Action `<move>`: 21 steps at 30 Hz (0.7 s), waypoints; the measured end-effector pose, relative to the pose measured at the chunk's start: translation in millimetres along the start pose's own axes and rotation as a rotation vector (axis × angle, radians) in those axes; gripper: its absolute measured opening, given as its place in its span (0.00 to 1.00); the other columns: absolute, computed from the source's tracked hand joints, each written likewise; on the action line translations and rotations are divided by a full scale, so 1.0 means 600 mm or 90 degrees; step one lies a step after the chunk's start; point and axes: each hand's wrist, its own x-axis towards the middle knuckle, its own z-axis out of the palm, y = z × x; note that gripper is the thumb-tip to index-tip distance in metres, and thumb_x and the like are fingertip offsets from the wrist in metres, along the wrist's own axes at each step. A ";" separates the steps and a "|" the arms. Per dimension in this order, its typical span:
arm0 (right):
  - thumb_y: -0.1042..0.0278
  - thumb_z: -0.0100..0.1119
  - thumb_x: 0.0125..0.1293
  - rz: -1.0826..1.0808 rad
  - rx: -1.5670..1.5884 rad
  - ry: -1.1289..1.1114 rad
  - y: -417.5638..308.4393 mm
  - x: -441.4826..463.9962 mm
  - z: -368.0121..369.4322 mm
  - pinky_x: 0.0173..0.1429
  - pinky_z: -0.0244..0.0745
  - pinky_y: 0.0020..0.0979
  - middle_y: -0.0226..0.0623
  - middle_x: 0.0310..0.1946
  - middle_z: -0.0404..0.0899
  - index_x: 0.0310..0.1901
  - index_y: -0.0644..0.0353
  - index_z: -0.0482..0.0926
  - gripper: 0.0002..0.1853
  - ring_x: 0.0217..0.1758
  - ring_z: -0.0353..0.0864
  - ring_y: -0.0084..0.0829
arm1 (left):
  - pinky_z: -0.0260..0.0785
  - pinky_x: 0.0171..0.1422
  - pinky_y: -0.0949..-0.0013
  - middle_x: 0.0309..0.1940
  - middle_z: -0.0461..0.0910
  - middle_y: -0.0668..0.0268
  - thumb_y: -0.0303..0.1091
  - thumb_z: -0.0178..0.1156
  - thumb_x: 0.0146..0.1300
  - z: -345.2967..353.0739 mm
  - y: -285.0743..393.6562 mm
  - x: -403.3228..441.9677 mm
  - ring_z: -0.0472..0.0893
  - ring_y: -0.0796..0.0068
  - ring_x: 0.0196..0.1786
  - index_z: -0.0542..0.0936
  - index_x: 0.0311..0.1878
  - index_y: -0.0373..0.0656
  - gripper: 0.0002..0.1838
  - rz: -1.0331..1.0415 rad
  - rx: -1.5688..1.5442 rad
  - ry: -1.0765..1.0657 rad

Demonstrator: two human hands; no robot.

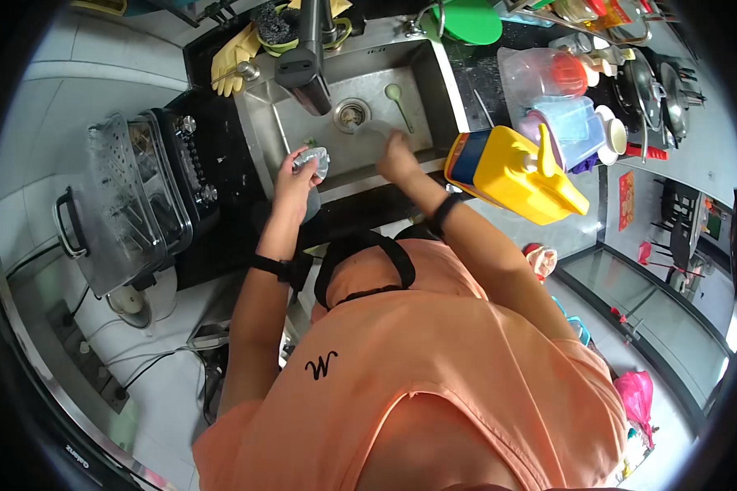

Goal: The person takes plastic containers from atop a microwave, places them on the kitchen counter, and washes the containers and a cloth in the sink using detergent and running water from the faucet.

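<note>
My left hand (296, 182), over the near left part of the steel sink (344, 186), holds a crumpled clear plastic piece (314, 163) between thumb and fingers. Over the middle right of the basin, my right hand (397, 157) is closed on a translucent round item (373, 137), blurred by motion. A pale green spoon (398, 100) lies in the basin beside the drain (351, 116). The black faucet (306, 78) reaches over the basin from the far edge.
Right of the sink stands a yellow jug (526, 174), with plastic containers (565, 121) beyond it. A glass-lidded appliance (127, 188) is at the left. Yellow gloves (236, 59) and a green lid (469, 20) lie behind the sink.
</note>
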 end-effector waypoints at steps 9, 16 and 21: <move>0.62 0.45 0.70 -0.051 -0.063 0.084 0.119 0.106 0.134 0.62 0.71 0.50 0.57 0.53 0.78 0.69 0.63 0.62 0.28 0.57 0.79 0.50 | 0.74 0.50 0.58 0.43 0.79 0.54 0.20 0.62 0.57 0.044 -0.052 0.025 0.81 0.56 0.46 0.73 0.55 0.42 0.21 0.408 0.398 0.078; 0.55 0.45 0.73 -0.065 0.103 -0.021 -0.077 0.035 -0.053 0.45 0.76 0.53 0.57 0.43 0.83 0.57 0.57 0.72 0.18 0.45 0.83 0.57 | 0.78 0.43 0.62 0.37 0.80 0.66 0.36 0.59 0.55 0.142 -0.103 0.119 0.83 0.64 0.39 0.85 0.36 0.49 0.08 0.539 0.876 0.191; 0.61 0.44 0.72 -0.269 -0.160 0.069 -0.167 -0.021 -0.110 0.39 0.76 0.51 0.53 0.31 0.83 0.65 0.56 0.68 0.22 0.35 0.84 0.55 | 0.75 0.51 0.58 0.44 0.85 0.54 0.42 0.60 0.55 0.122 -0.129 0.199 0.84 0.56 0.48 0.88 0.37 0.45 0.14 0.109 0.562 0.018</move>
